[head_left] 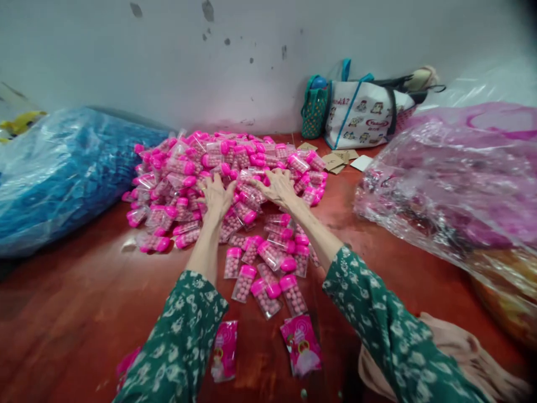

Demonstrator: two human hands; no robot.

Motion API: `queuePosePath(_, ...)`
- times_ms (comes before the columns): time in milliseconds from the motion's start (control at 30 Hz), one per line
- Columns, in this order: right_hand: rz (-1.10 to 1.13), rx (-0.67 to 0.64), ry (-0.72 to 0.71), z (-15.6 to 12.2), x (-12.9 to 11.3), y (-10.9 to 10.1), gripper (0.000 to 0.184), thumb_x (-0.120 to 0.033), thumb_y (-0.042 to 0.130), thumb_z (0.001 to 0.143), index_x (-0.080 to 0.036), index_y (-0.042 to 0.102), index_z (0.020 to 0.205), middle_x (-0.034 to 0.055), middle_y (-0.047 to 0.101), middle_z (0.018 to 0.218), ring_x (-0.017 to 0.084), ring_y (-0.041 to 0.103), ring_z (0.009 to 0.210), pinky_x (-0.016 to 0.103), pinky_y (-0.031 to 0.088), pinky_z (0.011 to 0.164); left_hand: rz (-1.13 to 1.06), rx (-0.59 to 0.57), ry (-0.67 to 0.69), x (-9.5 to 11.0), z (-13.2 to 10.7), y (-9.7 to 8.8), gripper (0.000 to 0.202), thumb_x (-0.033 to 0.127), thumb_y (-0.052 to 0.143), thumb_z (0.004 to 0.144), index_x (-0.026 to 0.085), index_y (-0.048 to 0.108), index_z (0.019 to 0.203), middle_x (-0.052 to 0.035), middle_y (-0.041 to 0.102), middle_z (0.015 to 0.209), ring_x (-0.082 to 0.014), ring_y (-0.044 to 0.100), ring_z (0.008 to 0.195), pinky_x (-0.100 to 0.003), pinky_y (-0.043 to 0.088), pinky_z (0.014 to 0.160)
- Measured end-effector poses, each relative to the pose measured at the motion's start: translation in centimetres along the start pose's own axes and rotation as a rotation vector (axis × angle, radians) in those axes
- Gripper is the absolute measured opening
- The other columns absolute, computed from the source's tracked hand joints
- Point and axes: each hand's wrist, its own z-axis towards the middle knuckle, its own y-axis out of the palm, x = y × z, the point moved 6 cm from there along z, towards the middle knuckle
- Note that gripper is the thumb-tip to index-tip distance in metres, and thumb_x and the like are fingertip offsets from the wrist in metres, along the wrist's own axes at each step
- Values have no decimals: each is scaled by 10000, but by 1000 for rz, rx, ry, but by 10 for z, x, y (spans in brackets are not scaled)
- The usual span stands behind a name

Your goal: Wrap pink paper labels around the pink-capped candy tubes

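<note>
A large heap of small clear bottles with pink caps (184, 168), filled with pink balls, lies against the wall. My left hand (216, 196) rests on the middle of the heap, fingers spread over the bottles. To its right, my right hand (278, 187) also reaches onto the heap with its fingers apart. Neither hand is closed around a bottle. Between my forearms, several loose bottles (268, 268) spread toward me. Closer still lie a pink printed packet (225, 351) on the left and a small stack of pink printed packets (301, 344) on the right.
A big plastic bag of blue items (71, 173) stands left. To the right is a clear bag with pink contents (453, 184). A white printed tote (361, 115), a green bottle holder (314, 109) and cardboard pieces (335, 161) are by the wall. A beige cloth (453, 347) lies front right.
</note>
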Motion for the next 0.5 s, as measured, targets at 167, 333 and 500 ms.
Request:
queuePosePath(167,-38,-39,-28,35,-1,26,692,-624,309,830,-111,399,1285,178,372,1353,423,162,1265,658,215,919,65,-36,99,3,-1,28,543,476,334,856,141,396,1279,-182,407,1343,-403,168,1298,-631,266,912)
queuePosePath(333,-76,-60,-65,31,-3,32,713,-616,323,827,-70,418,1275,188,369,1359,418,178,1253,658,201,930,102,-88,139,11,-15,28,452,428,288,882,170,443,1220,-169,511,1224,-361,339,1200,-621,287,891)
queuePosePath(500,-92,-70,-94,-3,-6,31,569,-549,315,861,-138,518,1198,140,449,1300,370,237,1230,608,241,936,126,-135,176,19,-51,29,390,379,261,899,184,482,1154,-152,550,1170,-338,381,1162,-607,284,899)
